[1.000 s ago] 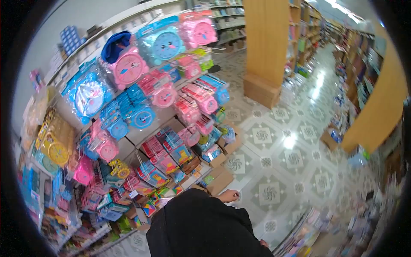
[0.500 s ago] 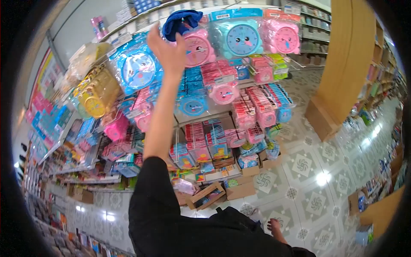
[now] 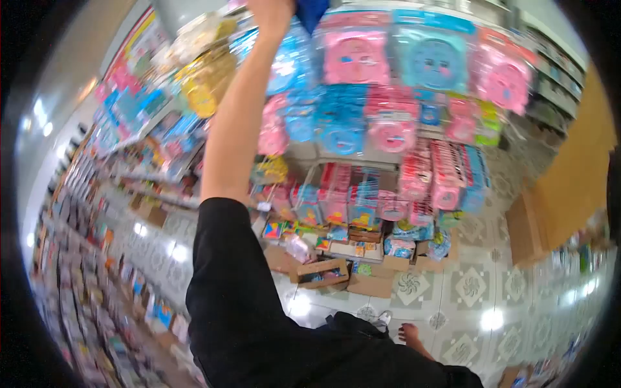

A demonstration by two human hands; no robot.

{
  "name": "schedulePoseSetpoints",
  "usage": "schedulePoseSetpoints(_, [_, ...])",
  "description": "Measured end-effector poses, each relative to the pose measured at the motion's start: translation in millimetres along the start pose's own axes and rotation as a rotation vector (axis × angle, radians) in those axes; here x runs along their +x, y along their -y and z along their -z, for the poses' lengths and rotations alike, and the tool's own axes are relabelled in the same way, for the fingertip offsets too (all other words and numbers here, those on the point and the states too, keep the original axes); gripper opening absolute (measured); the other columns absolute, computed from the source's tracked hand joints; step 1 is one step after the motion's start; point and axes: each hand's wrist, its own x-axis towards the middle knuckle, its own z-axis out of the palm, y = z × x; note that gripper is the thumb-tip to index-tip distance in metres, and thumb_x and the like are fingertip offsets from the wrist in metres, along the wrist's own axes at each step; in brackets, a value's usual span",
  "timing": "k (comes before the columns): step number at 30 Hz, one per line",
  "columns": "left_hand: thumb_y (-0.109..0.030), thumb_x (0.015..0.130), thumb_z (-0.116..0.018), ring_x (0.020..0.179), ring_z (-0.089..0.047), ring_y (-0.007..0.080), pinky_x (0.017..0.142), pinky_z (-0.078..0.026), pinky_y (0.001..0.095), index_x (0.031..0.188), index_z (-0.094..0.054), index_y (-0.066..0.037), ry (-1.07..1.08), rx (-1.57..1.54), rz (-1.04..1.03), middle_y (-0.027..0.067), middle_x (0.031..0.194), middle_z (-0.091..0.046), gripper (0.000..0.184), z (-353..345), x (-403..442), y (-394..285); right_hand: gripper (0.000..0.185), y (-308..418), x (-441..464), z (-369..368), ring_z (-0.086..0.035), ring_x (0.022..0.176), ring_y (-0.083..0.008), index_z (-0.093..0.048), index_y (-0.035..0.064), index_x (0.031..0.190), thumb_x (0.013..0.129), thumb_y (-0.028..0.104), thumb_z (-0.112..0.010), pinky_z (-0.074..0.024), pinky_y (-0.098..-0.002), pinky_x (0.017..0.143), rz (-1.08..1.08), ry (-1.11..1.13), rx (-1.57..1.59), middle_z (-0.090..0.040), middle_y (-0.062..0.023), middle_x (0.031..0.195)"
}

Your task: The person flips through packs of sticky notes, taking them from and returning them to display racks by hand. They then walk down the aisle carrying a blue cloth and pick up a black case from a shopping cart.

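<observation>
At the top edge, my left hand (image 3: 270, 11) is partly cut off by the frame, with its fingers out of sight. A dark blue cloth (image 3: 312, 11) hangs right against it, apparently in its grip. Just below and to the right is a bagged pink clock (image 3: 356, 59), with a bagged blue clock (image 3: 433, 63) beside it. My right hand (image 3: 409, 332) hangs low over the tiled floor, its fingers loosely bent and slightly apart, with nothing visible in them.
Smaller pink packs (image 3: 393, 132) and blue packs (image 3: 339, 126) hang in rows below the large clocks. Open cardboard boxes (image 3: 372, 285) sit on the floor beneath the rack. A wooden panel (image 3: 569, 174) stands at the right, and crowded shelves (image 3: 84, 284) line the left.
My left hand came up from below to the blue cloth, which has shifted up and away from the pink clock. The view has turned left, and my right hand stays low.
</observation>
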Motion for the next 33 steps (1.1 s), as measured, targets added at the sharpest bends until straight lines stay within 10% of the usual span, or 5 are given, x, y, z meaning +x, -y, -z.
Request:
schedulePoseSetpoints(3, [-0.016,0.081,-0.070,0.134,-0.037,0.0341,0.115,-0.022,0.0339,0.151,-0.024,-0.017,0.108,-0.260,-0.222,0.0245,0.146,-0.036,0.083,84,-40,34,0.027,32,20,-6,-0.062,0.070,-0.0243,-0.058,0.0083,0.110,0.088,0.024,-0.057,-0.0507,-0.0380,0.056,-0.024,0.181,-0.416,-0.065,-0.0115,0.092])
schedulePoseSetpoints(4, [-0.025,0.076,-0.070,0.081,-0.065,0.0361,0.073,-0.050,0.0461,0.098,-0.062,-0.006,0.177,0.326,-0.162,0.0169,0.089,-0.068,0.030,117,-86,55,0.027,43,28,-19,-0.061,0.069,-0.0242,-0.058,0.0081,0.109,0.088,0.024,-0.057,-0.0507,-0.0381,0.056,0.025,0.254,-0.520,-0.065,-0.0113,0.092])
schedulePoseSetpoints(14, [-0.008,0.074,-0.070,0.110,-0.060,0.0305,0.094,-0.048,0.0400,0.100,-0.067,-0.010,0.775,-0.056,0.794,0.0100,0.119,-0.063,0.026,470,-487,-99,0.018,93,74,-185,-0.058,0.062,-0.0193,-0.058,0.0074,0.098,0.087,0.021,-0.054,-0.0503,-0.0336,0.051,0.536,0.805,-1.165,-0.060,-0.0084,0.084])
schedulePoseSetpoints(16, [0.000,0.067,-0.067,0.107,-0.061,0.0286,0.093,-0.049,0.0379,0.092,-0.068,-0.011,0.764,0.121,1.017,0.0068,0.120,-0.064,0.027,542,-506,-157,0.015,101,71,-262,-0.056,0.058,-0.0166,-0.058,0.0081,0.094,0.087,0.021,-0.056,-0.0484,-0.0311,0.048,-0.029,0.558,-0.852,-0.058,-0.0068,0.077])
schedulePoseSetpoints(33, [0.008,0.064,-0.063,0.105,-0.061,0.0296,0.091,-0.049,0.0378,0.078,-0.070,-0.008,0.305,0.602,1.285,0.0078,0.112,-0.067,0.023,773,-441,-39,0.083,68,-281,-803,-0.033,0.135,-0.0398,-0.046,0.0095,0.134,0.059,0.019,-0.082,-0.0311,-0.0461,0.110,1.278,1.926,-1.374,-0.035,-0.0188,0.146])
